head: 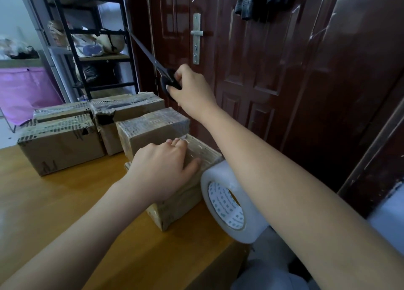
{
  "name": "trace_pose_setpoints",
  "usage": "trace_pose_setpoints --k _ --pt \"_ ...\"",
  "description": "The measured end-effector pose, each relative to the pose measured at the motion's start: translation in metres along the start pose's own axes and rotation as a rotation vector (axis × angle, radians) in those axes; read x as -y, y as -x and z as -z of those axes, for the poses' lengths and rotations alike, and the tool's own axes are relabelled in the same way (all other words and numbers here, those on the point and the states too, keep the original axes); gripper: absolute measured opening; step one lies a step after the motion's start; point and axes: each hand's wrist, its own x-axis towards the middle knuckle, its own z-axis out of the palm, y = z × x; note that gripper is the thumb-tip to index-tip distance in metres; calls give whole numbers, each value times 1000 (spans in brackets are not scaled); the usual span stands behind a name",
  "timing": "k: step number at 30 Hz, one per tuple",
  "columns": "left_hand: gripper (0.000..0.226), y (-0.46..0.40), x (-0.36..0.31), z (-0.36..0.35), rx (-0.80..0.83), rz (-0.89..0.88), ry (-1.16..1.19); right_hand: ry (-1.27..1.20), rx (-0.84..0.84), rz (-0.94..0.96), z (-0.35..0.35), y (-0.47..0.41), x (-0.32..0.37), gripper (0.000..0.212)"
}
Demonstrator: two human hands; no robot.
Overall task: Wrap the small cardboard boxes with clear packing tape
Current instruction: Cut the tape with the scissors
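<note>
Head view: left hand point(161, 169) presses flat on small tape-wrapped brown cardboard box point(175, 204) at wooden table point(54, 213) edge, long axis running away from viewer. Right hand point(192, 90) raised well above, gripping black-handled scissors point(157, 68), blades pointing up-left. Big white-cored clear tape roll point(231, 202) touches box's right side; more taped boxes point(65, 136) behind

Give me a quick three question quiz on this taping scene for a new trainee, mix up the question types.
1. True or false: the right hand holds black scissors raised above the boxes.
2. What does the left hand rest on? A) the tape roll B) the nearest small cardboard box C) the door handle
3. Fill in: the clear packing tape roll stands on edge at the wooden table's ____ edge, beside that box.

Key: 1 true; 2 B; 3 right
</note>
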Motion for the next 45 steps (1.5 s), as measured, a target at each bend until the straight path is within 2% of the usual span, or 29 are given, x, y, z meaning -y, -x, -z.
trace_pose_setpoints --k 8,13,17,19,23,26,34,39,42,45 --pt "56 -1 -1 -3 1 17 -13 -339 -120 -155 43 69 -18 31" --pt "56 0 0 -3 -11 50 18 -462 -12 -271 65 133 -35 66" --pt "53 -3 2 -4 -6 89 36 -622 93 -373 78 179 -49 67" --pt "43 -5 6 -5 -6 103 47 -706 130 -412 75 200 -55 68" --pt "37 -7 10 -7 25 136 72 -755 259 -402 68 220 -51 44" --pt "38 -9 8 -7 38 138 81 -731 241 -434 76 214 -45 53" --pt "47 -10 9 -2 99 142 71 -765 276 -538 91 212 -44 21" --pt "52 -14 16 2 241 120 132 -749 328 -541 89 211 -35 20" --pt "52 -14 13 9 226 47 103 -766 333 -522 91 212 -37 17" --pt "37 -15 9 16 129 -123 104 -777 296 -495 97 214 -33 23"
